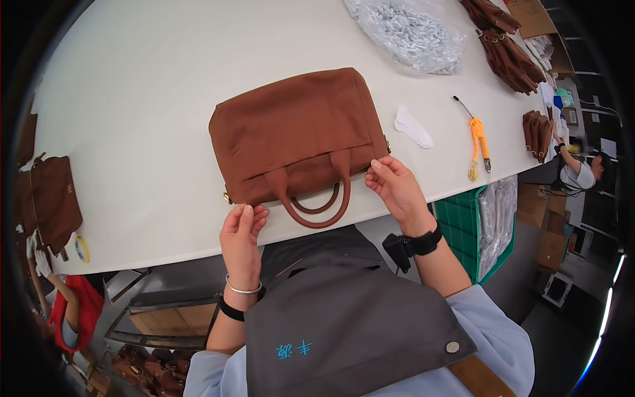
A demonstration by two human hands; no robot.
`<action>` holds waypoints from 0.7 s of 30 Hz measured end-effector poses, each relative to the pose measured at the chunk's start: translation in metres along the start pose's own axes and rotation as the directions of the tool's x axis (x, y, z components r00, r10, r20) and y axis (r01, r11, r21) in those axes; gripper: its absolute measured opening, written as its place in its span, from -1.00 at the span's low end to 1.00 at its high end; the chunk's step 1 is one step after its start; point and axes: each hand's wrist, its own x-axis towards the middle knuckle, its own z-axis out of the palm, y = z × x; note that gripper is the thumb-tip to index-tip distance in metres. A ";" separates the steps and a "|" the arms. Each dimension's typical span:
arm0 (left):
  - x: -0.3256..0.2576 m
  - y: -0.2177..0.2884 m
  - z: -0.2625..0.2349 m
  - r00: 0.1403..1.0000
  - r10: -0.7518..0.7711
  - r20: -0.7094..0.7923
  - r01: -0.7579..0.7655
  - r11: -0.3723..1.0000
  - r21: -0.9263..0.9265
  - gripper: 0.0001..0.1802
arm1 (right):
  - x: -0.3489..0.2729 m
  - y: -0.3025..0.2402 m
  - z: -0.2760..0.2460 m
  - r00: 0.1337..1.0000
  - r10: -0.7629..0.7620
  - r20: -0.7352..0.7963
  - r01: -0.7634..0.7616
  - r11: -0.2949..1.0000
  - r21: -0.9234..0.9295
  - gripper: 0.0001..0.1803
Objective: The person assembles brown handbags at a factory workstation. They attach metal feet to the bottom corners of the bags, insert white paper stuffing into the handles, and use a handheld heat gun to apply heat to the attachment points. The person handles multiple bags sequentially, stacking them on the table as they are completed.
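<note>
A brown handbag (297,122) lies flat on the white table (145,59) in front of me, its two rounded handles (316,223) pointing toward my body. With thumb and fingers pinched together, my left hand (242,239) is at the bag's near left corner, beside a small gold-coloured metal fitting (227,198). At the near right corner, my right hand (399,188) pinches the bag's edge close to the other fitting (388,144). The fingers hide the exact spots they grip.
Right of the bag lie a white sock-like piece (413,127) and an orange air gun (478,135). Beyond is a clear plastic bag of small grey pieces (413,36). A green crate (456,221) stands below the table's right edge. Co-workers are at left (73,311) and right (579,173).
</note>
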 end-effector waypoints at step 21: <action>0.042 -0.050 0.018 0.976 0.036 -0.217 -0.105 0.943 -0.317 -0.79 | 0.054 0.027 -0.002 0.993 -0.033 0.118 0.035 0.999 -0.023 -0.75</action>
